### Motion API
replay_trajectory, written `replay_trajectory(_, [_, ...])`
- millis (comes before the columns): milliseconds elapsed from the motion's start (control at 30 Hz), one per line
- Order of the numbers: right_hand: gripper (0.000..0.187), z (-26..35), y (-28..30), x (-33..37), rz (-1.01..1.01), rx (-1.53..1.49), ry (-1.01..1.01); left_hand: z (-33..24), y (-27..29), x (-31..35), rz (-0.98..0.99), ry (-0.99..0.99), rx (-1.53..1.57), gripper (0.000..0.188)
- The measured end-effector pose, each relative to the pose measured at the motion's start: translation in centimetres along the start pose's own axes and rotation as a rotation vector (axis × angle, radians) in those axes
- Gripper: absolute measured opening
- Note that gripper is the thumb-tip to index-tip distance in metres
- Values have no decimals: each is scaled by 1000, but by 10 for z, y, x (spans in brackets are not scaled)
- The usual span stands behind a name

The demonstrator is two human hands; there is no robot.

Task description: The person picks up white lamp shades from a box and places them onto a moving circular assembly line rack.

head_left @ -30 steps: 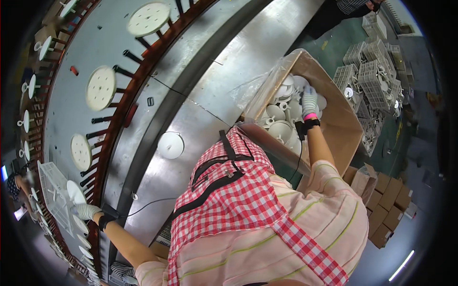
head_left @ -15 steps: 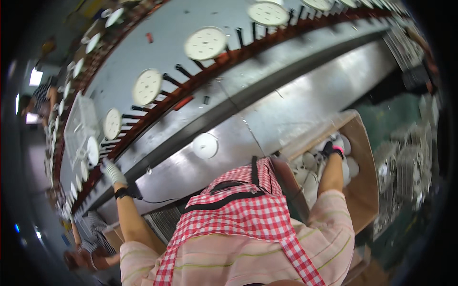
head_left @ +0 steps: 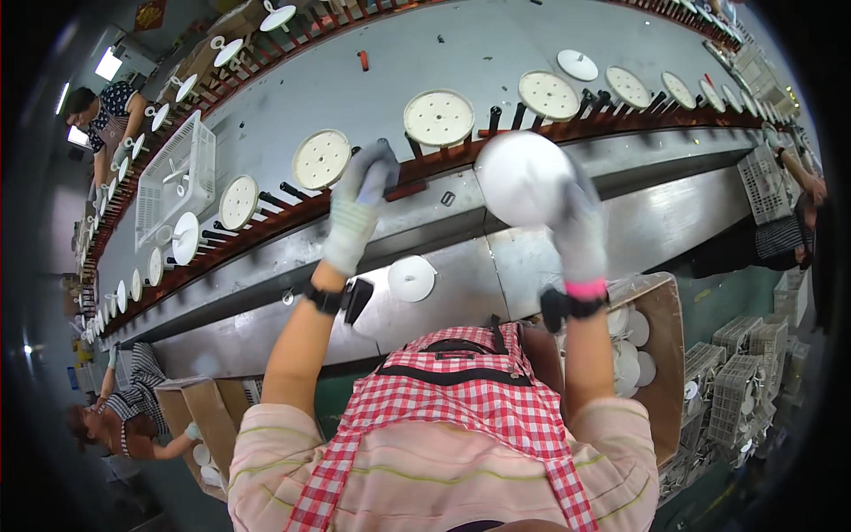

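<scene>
My right hand (head_left: 581, 222), in a white and grey glove, grips a smooth white disc (head_left: 523, 180) by its right side, above the near edge of the conveyor; motion smears both. My gloved left hand (head_left: 362, 186) is raised at the conveyor's row of black pegs. Its fingers are curled, and whatever is in them cannot be made out. Just left of it, a cream disc with small holes (head_left: 322, 160) stands at the pegs. Between my arms, another white disc with a small hook-like piece (head_left: 412, 279) lies on the metal ledge (head_left: 461, 288).
More holed discs (head_left: 440, 118) line the conveyor (head_left: 292, 84). A white plastic crate (head_left: 177, 182) sits on it at left. A cardboard box of white discs (head_left: 660, 355) is by my right arm, with stacked crates (head_left: 740, 390) beyond. Co-workers are at far left, lower left and far right.
My right hand has come up out of the cardboard box with a white disc. My left hand has moved right and up along the conveyor edge. The view has shifted.
</scene>
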State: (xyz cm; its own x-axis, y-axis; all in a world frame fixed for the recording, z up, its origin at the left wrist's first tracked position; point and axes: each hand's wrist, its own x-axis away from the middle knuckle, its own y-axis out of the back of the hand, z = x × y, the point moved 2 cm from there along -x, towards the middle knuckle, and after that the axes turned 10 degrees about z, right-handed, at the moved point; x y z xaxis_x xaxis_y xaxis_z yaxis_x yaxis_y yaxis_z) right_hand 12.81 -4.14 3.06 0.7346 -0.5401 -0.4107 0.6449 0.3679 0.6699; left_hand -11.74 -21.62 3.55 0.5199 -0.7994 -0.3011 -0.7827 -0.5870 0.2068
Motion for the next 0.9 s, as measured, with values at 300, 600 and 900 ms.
replay_trajectory(300, [38,49,-183,-121,-5,-441,-366,54,45,-51,-71,370,-303,51])
replay_trajectory(600, [41,119,-266,-110,163,-191,-149,89,163,-20,23,522,-682,56])
replay_trajectory(900, [40,155,-328,-163,492,-116,-389,116,190,-25,137,647,-1016,50])
